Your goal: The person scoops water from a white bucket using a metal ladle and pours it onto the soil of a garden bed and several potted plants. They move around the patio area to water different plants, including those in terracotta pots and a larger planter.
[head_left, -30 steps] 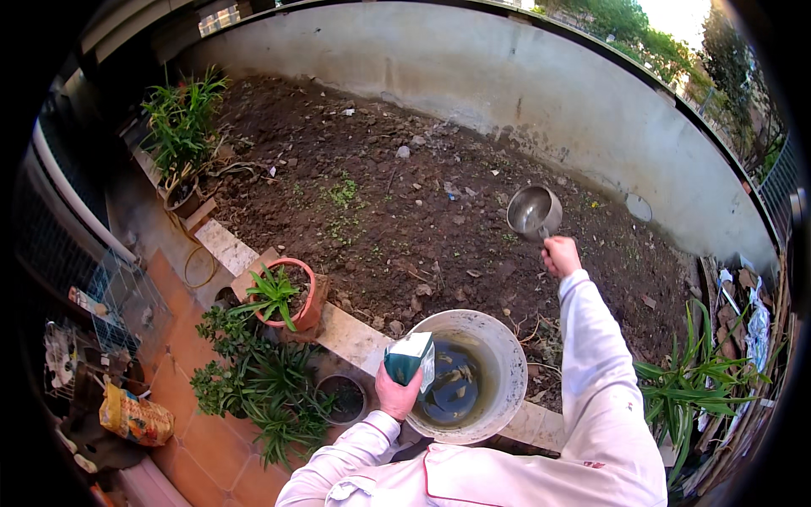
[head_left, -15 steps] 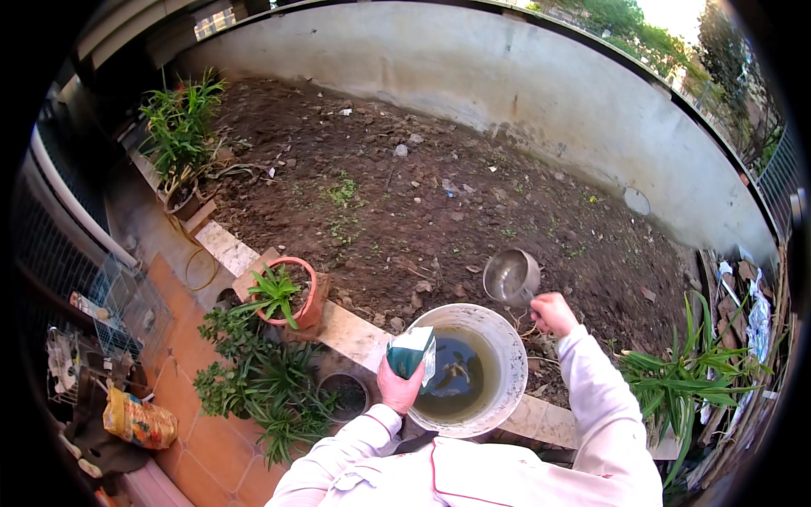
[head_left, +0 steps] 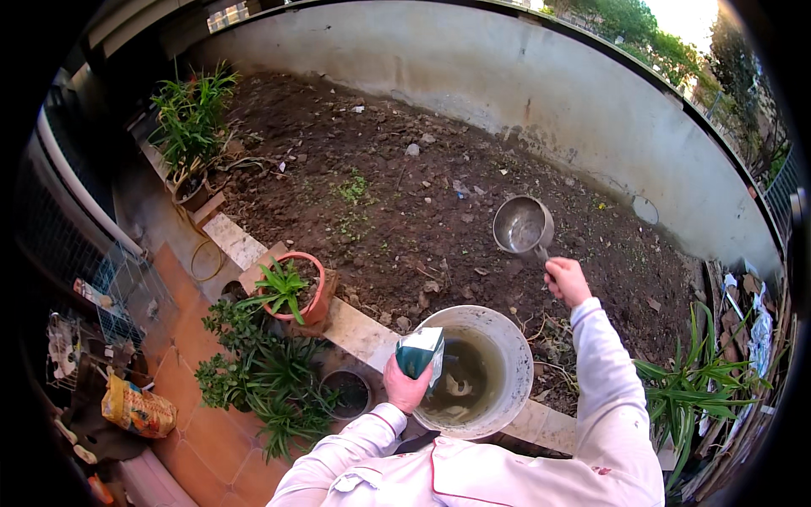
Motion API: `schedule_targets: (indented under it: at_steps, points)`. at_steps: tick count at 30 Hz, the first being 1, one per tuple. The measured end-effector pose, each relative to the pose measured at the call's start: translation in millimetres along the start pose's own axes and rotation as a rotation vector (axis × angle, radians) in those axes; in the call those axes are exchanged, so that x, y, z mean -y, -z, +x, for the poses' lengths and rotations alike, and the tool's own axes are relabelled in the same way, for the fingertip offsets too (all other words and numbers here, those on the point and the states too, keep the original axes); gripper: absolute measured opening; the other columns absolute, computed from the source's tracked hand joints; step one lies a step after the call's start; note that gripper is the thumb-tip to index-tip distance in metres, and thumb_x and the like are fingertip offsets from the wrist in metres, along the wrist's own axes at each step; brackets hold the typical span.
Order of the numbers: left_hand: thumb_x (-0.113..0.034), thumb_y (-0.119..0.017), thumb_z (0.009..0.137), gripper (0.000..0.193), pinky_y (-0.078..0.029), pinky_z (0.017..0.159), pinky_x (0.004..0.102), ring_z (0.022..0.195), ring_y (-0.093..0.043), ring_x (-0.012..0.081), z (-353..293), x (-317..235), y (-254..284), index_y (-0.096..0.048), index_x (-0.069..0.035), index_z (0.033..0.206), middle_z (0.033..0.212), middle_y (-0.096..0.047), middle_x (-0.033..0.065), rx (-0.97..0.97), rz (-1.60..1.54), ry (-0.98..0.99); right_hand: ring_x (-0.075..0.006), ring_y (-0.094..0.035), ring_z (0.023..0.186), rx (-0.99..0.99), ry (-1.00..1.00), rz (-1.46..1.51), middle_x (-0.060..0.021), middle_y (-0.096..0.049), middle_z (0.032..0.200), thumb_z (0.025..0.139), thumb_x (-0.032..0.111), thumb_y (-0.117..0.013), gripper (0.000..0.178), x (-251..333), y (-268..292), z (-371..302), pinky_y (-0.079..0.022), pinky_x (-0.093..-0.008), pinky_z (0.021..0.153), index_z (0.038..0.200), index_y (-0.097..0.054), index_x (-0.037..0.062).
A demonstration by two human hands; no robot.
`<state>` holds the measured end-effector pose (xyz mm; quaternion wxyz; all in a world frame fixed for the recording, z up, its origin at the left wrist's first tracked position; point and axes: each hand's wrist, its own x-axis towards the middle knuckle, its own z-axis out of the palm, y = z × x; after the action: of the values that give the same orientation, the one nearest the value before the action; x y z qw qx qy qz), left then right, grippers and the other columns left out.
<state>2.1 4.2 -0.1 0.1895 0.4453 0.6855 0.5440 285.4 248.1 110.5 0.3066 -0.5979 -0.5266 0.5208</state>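
Observation:
My right hand grips the handle of a round metal ladle, held out over the soil with its bowl facing up toward me. Closed around a green and white carton, my left hand is at the left rim of a large pale bucket. Murky greenish-brown water stands in the bucket, and pale shapes show in it that I cannot make out. The carton partly covers the bucket's left side.
Dark soil reaches back to a concrete wall. A stone ledge runs along it, bearing an orange flowerpot. Leafy plants grow at left, long-leaved ones at right. A yellow bag lies by the tiles.
My right hand has risen and moved away from me with the ladle, which is now farther from the bucket. My left hand keeps the carton at about the same place.

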Motion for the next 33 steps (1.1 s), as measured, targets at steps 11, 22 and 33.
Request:
schedule_targets:
  at_steps: [11,22,33]
  points:
    - [-0.026,-0.074,0.067,0.044,-0.045,0.076,0.0432,0.087,-0.057,0.0376,1,1,2,-0.054,-0.003,0.098,0.091,-0.059,0.0186,0.019,-0.009,0.037,-0.0019,-0.047,0.055,0.325,-0.175,0.003,0.0022,-0.058,0.069,0.088,0.015,-0.055,0.025,-28,-6,-215,-0.038,-0.0167,0.049,0.108,-0.062,0.0002]
    - [-0.026,-0.075,0.067,0.044,-0.046,0.076,0.0431,0.087,-0.059,0.0363,2,2,0,-0.055,-0.004,0.099,0.091,-0.061,0.0171,0.006,-0.036,0.024,-0.0369,-0.063,0.068,0.254,0.255,-1.094,-0.0198,-0.063,0.069,0.083,0.024,-0.053,0.022,-92,-114,-221,-0.050,-0.0483,0.063,0.083,-0.058,0.0028]
    - [-0.026,-0.075,0.068,0.044,-0.046,0.074,0.0429,0.084,-0.059,0.0365,2,-2,4,-0.055,-0.003,0.099,0.089,-0.061,0.0175,-0.004,-0.075,0.003,-0.0306,-0.065,0.070,0.245,0.040,-0.544,-0.0195,-0.065,0.075,0.083,0.016,-0.058,0.026,-71,-70,-238,-0.050,-0.0365,0.065,0.101,-0.062,-0.0018]
